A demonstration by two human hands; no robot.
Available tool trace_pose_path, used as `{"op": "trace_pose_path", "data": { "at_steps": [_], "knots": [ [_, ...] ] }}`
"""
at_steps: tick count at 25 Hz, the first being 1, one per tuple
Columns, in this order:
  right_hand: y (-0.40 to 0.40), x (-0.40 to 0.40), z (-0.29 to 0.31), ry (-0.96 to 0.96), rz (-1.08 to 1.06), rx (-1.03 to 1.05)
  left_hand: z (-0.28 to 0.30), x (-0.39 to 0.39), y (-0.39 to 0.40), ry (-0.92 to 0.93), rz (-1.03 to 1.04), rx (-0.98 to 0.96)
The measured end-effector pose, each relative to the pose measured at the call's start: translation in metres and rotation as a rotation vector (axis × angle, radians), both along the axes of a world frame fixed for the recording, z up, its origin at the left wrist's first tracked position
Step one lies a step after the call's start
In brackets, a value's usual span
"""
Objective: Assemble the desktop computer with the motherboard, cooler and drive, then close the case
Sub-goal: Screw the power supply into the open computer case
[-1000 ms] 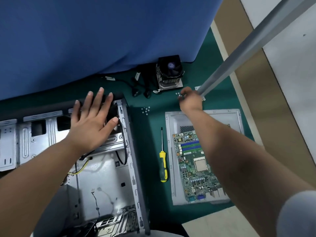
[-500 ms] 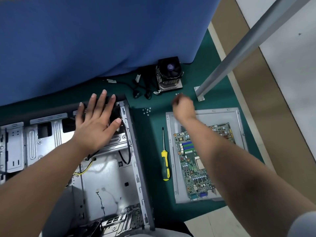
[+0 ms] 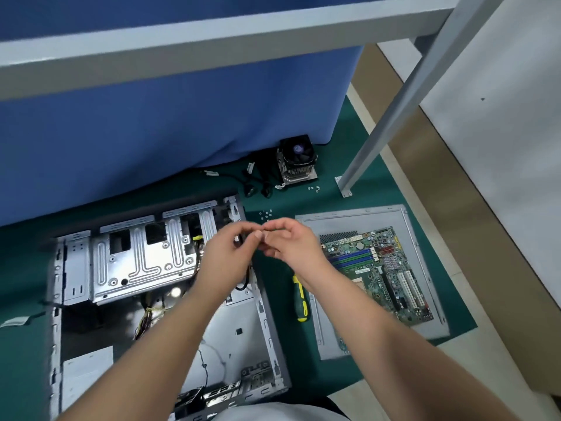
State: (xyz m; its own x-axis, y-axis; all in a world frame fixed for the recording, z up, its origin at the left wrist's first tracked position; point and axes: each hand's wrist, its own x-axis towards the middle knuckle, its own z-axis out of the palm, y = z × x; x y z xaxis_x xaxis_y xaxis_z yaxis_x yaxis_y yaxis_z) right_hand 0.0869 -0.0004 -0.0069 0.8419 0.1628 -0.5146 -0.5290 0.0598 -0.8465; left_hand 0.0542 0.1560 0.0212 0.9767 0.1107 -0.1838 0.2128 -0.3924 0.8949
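Note:
The open grey computer case (image 3: 271, 329) lies on the green mat, its drive cage (image 3: 136, 256) at the far end. A green motherboard (image 3: 385, 262) rests on the grey side panel (image 3: 349, 217) to the right. At the back stands the black fan cooler (image 3: 297, 161). My left hand (image 3: 227, 256) and my right hand (image 3: 291, 244) meet fingertip to fingertip above the case's right wall. Both have curled fingers and pinch something small, apparently a screw, which is barely visible.
A yellow and black screwdriver (image 3: 300, 302) lies between case and side panel. Loose screws (image 3: 265, 214) sit just beyond my hands, and more screws (image 3: 313, 188) by the cooler. Black cables (image 3: 258, 186) lie near the blue cloth (image 3: 151, 132). A grey frame post (image 3: 394, 117) stands on the mat at right.
My right hand came back from the screws near the cooler toward the case. My left hand lifted off the drive cage and met it. The camera tilted up.

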Motion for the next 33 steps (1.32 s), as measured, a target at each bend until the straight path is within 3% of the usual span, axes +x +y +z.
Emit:
{"op": "trace_pose_path", "data": {
  "at_steps": [3, 6, 17, 20, 22, 24, 27, 31, 33],
  "knots": [
    [0.0, -0.01, 0.012, 0.069, -0.012, 0.054, 0.003, -0.012, 0.002, 0.066, 0.066, -0.206],
    [-0.001, -0.011, 0.025, 0.073, 0.03, 0.026, 0.009, -0.016, 0.012, 0.094, 0.021, -0.24],
    [-0.002, -0.012, 0.039, 0.12, 0.177, -0.054, 0.001, -0.022, 0.012, 0.111, 0.003, -0.05],
    [-0.012, -0.004, 0.037, 0.048, 0.208, -0.098, 0.002, -0.023, 0.008, 0.102, 0.038, -0.073],
    [-0.024, -0.001, 0.029, -0.026, 0.165, -0.226, 0.002, -0.025, 0.007, 0.106, 0.076, -0.093],
    [-0.037, -0.003, 0.011, -0.078, 0.149, -0.506, 0.003, -0.026, 0.007, 0.11, 0.1, -0.116],
    [-0.046, -0.018, -0.029, -0.01, 0.306, -0.906, 0.004, -0.028, 0.004, 0.122, 0.094, -0.128],
    [-0.032, -0.04, -0.069, 0.13, 0.511, -1.171, 0.003, -0.034, 0.002, 0.126, 0.097, -0.152],
    [-0.023, -0.047, -0.08, 0.15, 0.514, -1.227, 0.002, -0.038, 0.002, 0.115, 0.115, -0.17]
  ]
}}
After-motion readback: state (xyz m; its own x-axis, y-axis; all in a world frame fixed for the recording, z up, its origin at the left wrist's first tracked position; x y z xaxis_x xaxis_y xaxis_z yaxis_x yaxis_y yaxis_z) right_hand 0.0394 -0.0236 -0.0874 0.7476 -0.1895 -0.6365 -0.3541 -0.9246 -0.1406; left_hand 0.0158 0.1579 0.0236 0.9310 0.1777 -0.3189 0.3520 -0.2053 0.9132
